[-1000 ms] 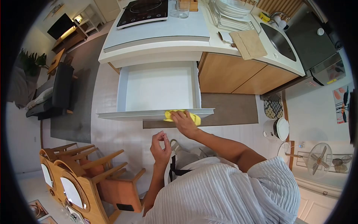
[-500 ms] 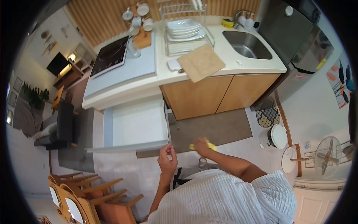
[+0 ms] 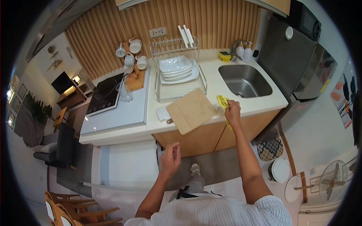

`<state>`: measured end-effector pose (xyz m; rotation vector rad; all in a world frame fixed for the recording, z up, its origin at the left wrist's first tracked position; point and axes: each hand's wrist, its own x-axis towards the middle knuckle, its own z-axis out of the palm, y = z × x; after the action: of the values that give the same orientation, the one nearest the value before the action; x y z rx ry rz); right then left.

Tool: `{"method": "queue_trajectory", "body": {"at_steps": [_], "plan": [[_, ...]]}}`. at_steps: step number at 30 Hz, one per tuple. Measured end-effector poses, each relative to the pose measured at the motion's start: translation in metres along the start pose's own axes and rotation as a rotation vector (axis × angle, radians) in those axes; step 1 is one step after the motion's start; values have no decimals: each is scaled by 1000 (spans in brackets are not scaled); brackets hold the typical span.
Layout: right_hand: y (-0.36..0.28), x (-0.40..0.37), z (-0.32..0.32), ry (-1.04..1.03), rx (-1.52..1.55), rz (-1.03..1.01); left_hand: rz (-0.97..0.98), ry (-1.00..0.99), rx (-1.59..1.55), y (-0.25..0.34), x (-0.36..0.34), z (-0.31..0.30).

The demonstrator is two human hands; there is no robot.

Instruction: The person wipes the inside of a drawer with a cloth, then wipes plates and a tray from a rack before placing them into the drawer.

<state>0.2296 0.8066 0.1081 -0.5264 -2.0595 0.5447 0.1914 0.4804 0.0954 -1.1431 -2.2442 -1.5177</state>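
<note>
My right hand [image 3: 233,113] grips a yellow cloth [image 3: 222,101] over the counter edge, just in front of the steel sink [image 3: 245,81]. Part of the cloth hangs below the fist. My left hand [image 3: 171,158] is raised by the right side of the pulled-out white drawer [image 3: 128,165]; its fingers are bent together, and whether anything small is between them cannot be made out. Between the hands, a tan board [image 3: 191,110] lies tilted on the counter, jutting over its edge, with a white item [image 3: 163,114] at its left.
A dish rack [image 3: 179,90] with stacked white plates [image 3: 176,69] stands behind the board. Left of it are a cooktop [image 3: 107,94], a glass pitcher [image 3: 125,93] and hanging mugs [image 3: 135,46]. The fridge [image 3: 286,60] stands right; chairs [image 3: 90,213] are at lower left.
My right hand has moved up and forward with the yellow cloth, from above the floor to the counter edge. My left hand has come away from the drawer front. The view has tilted up.
</note>
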Motion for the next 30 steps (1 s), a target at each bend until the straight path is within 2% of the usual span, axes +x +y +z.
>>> {"method": "queue_trajectory", "body": {"at_steps": [2,3,5,6,8,9,11,12,14,15,16,17,19,20,22,23,24,26,28,30], "plan": [[23,27,24,-57,-246,27,7,30,-46,-16,47,18],[38,34,38,-45,-245,20,6,54,-93,-25,69,27],[78,45,70,-199,-426,-58,-31,106,-168,-43,116,43],[77,56,69,-200,-426,-68,-57,137,-178,-52,139,47],[67,82,62,-847,-392,241,-109,183,-251,-78,180,53],[67,99,68,-845,-395,227,-107,197,-252,-92,202,57],[59,125,76,-315,-10,105,-257,244,-423,-123,242,66],[48,143,82,-297,141,209,-269,247,-420,-141,263,73],[36,174,112,-312,446,221,-512,249,-628,-177,309,86],[31,188,130,-394,641,352,-516,249,-625,-181,329,86],[30,201,150,-474,837,480,-709,171,-671,-183,349,86],[33,215,170,-477,838,478,-899,92,-714,-186,365,86],[44,240,212,-603,794,729,-943,55,-740,-207,389,88],[49,252,228,-611,798,728,-987,13,-765,-213,395,88],[51,269,250,-769,803,969,-1011,-7,-796,-215,401,85],[50,274,254,-778,806,965,-1028,-36,-834,-213,406,83],[48,281,257,-824,894,1078,-1163,16,-887,-209,413,81],[54,290,271,-910,1038,1306,-1226,84,-954,-207,420,78],[52,297,272,-964,1050,1225,-1280,159,-1026,-213,429,76],[54,295,283,-1030,1049,1074,-1146,-57,-1035,-238,431,82]]}}
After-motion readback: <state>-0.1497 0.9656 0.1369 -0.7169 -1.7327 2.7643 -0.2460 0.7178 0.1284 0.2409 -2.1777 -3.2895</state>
